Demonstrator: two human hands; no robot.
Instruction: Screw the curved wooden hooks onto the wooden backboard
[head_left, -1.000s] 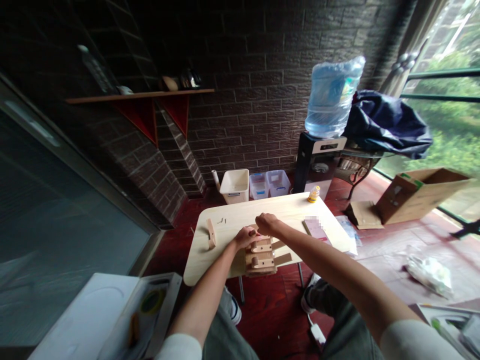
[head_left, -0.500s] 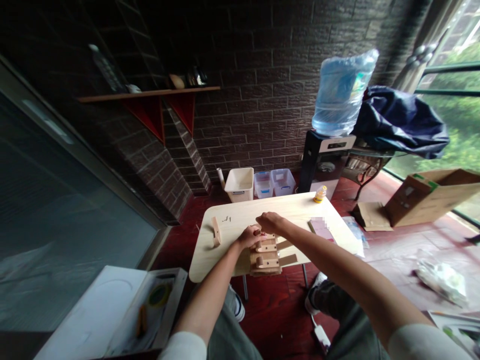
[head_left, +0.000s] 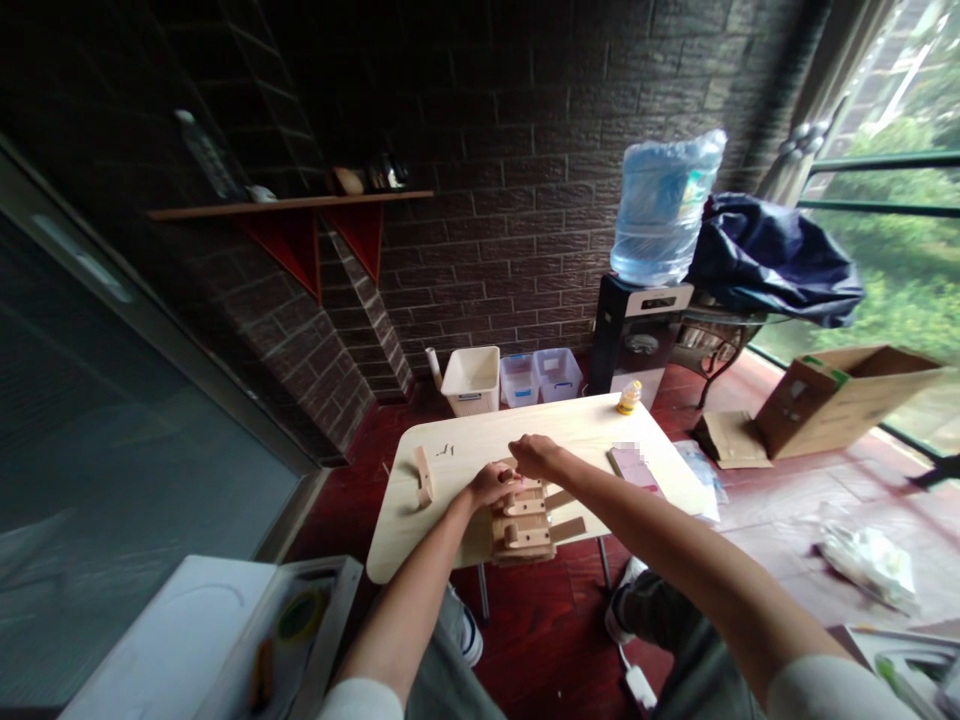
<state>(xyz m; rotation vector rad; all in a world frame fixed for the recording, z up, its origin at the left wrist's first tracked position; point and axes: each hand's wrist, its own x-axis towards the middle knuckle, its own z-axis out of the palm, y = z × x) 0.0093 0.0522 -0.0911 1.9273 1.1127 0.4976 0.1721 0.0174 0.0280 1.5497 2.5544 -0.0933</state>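
Note:
A wooden assembly (head_left: 523,541) of pale slats, with rounded blocks and dark screw holes, lies at the near edge of the light wooden table (head_left: 466,543). My left hand (head_left: 491,483) is closed around its far left end, by a rounded block. Just above that end my right hand (head_left: 537,456) makes a fist; whatever is inside it is hidden. Two flat slats stick out to the right of the assembly, under my right forearm. A separate wooden piece (head_left: 424,477) rests at the table's left, with several small dark screws (head_left: 445,450) beyond it.
A small yellow-based bottle (head_left: 629,398) and a flat pinkish booklet (head_left: 634,467) are on the table's right side. Plastic bins (head_left: 472,385) stand behind it, beside a water dispenser (head_left: 634,330). An open white box (head_left: 225,620) is at lower left; a cardboard box (head_left: 817,410) is at right.
The view has tilted and shifted slightly, so the scene sits a little lower and further left. Both hands keep nearly the same pose at the wooden assembly.

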